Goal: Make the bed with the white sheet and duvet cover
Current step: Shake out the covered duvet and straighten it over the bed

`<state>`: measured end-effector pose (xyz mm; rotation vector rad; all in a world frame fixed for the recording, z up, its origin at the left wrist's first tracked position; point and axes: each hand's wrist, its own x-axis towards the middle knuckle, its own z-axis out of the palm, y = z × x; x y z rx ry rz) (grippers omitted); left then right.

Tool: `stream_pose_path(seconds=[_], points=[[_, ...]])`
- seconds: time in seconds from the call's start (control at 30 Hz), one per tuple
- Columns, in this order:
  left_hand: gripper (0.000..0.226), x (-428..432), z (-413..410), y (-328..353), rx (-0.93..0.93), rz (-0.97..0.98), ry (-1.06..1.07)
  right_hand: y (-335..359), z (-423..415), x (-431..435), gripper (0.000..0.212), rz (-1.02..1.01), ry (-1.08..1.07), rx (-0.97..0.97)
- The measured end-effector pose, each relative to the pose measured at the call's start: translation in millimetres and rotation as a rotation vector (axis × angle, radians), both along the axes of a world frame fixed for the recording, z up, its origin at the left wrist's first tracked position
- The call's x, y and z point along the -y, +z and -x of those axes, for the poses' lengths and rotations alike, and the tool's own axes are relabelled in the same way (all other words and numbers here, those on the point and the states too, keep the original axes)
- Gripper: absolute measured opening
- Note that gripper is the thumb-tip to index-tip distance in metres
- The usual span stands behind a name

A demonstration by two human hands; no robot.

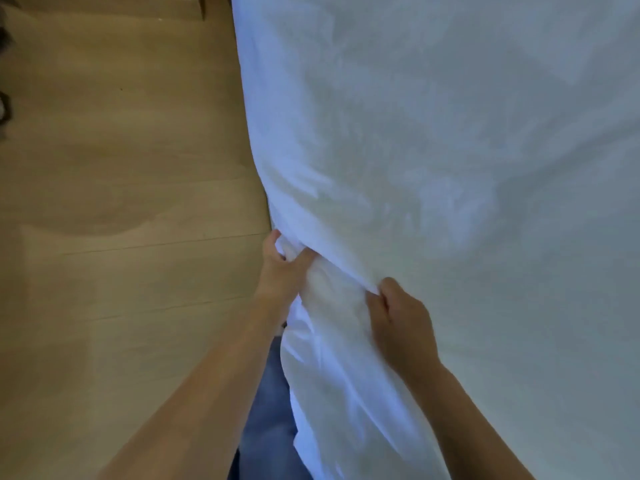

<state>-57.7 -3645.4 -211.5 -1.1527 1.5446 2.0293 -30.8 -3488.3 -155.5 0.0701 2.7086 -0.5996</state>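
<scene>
Gripping was noted at the bed's near edge: a bunched fold of the white sheet (433,150) was clenched by the curled fingers (375,304) of the right hand (401,320) and pinched by the left hand (282,271) just beside it. Beyond, the sheet was spread over the bed, beside the wooden floor (121,202). An even outward pull was judged best, with slack flattened before tucking.

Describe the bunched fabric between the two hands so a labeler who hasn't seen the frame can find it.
White bedding fills the right of the view, beside a wooden floor. Follow its left edge down to where the left hand and right hand grip it. The bunched ridge runs between them: tightly gathered, while the bedding beyond lies nearly flat.
</scene>
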Motion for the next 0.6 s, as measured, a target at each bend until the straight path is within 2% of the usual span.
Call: stream_pose_path(seconds=[0.1, 0.17, 0.23, 0.33, 0.4, 0.43, 0.5, 0.6], points=[[0.099, -3, 28, 8, 0.005, 0.063, 0.010, 28, 11, -23, 0.036, 0.264, -0.234, -0.159], [0.104, -2, 44, 14, -0.029, 0.026, 0.069, 35, 18, -25, 0.042, 0.316, -0.157, -0.112], [0.081, 1, 62, 26, -0.050, 0.063, 0.152, 33, 24, -19, 0.049, 0.337, -0.052, 0.069], [0.036, 17, 84, 44, -0.001, 0.256, 0.306, 23, 39, -9, 0.053, 0.340, 0.091, 0.384], [0.013, 32, 93, 50, -0.026, 0.330, 0.333, 21, 49, 0, 0.051, 0.323, 0.158, 0.470], [0.006, 37, 95, 55, -0.042, 0.343, 0.311, 24, 53, 2, 0.050, 0.323, 0.184, 0.467], [0.006, 45, 96, 65, -0.077, 0.361, 0.237, 42, 63, -2, 0.051, 0.381, 0.164, 0.376], [0.013, 42, 97, 78, -0.163, 0.388, 0.183, 83, 81, -30, 0.045, 0.472, -0.202, 0.116]])
